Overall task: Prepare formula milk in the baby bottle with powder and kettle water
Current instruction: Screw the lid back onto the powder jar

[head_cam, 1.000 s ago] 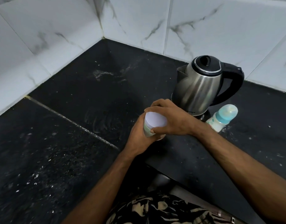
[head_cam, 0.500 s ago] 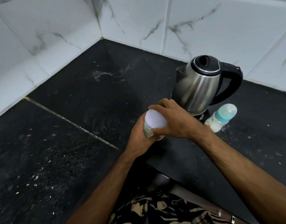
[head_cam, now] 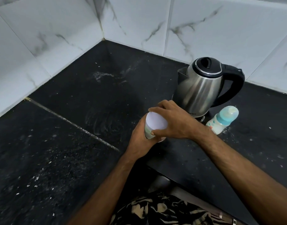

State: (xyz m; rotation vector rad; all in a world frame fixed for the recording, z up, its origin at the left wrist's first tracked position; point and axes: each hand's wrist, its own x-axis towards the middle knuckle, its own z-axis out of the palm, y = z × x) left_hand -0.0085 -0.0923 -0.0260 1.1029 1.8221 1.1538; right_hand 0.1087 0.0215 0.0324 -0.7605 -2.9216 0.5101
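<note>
A small powder container with a white lid (head_cam: 155, 123) is held above the black counter. My left hand (head_cam: 142, 140) wraps its body from below and behind. My right hand (head_cam: 173, 121) grips the lid's rim with thumb and fingers. A steel kettle (head_cam: 199, 90) with a black lid and handle stands just behind my right hand. To the kettle's right stands the baby bottle (head_cam: 223, 121), capped with a teal collar and clear cover, white liquid in its lower part.
The black stone counter (head_cam: 74, 143) runs into a corner of white marble-look wall tiles (head_cam: 139, 21). White specks and a smear of powder dot the counter. The counter's front edge lies under my forearms.
Both hands stay on the powder container, shifting only a little downward in the view; the right hand's fingers turn slightly on the lid. Kettle and bottle stand where they were.
</note>
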